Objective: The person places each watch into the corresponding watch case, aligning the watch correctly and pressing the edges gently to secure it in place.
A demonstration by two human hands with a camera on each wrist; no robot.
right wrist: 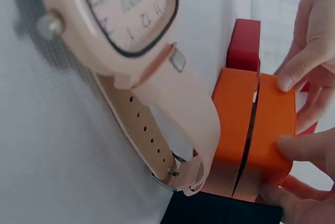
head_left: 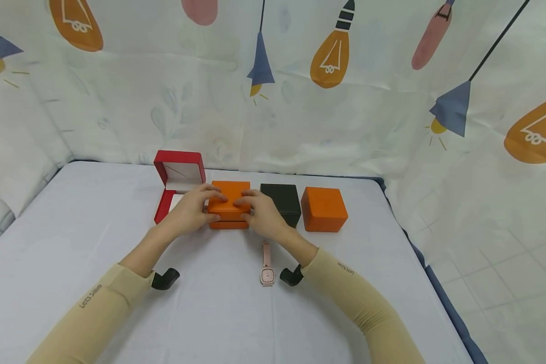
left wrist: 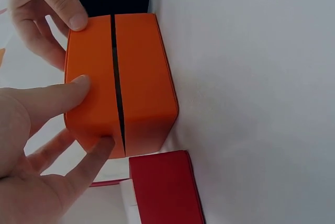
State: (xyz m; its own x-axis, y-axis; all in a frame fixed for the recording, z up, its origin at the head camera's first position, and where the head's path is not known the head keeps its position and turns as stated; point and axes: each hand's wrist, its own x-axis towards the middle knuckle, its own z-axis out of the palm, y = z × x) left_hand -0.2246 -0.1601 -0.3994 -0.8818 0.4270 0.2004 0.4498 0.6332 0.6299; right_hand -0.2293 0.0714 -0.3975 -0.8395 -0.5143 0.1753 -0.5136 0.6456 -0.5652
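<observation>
An orange box (head_left: 230, 189) stands mid-table with a dark, narrow gap between its lid (left wrist: 90, 51) and base (left wrist: 144, 67). My left hand (head_left: 192, 208) grips the lid's left side, thumb on the front face. At its right side my right hand (head_left: 265, 215) holds the same lid, thumb also in front. Closer to me lies a pink watch (head_left: 267, 275) with its strap stretched away from me; it looms large in the right wrist view. Left of the orange box, an open red box (head_left: 179, 157) with a white lining is partly hidden by my left hand.
A dark green box (head_left: 282, 194) stands just right of the held one, partly behind my right hand. Farther right is a second orange box (head_left: 325, 210), closed. White cloth covers the table (head_left: 218, 313); a patterned curtain (head_left: 291, 126) hangs behind its back edge.
</observation>
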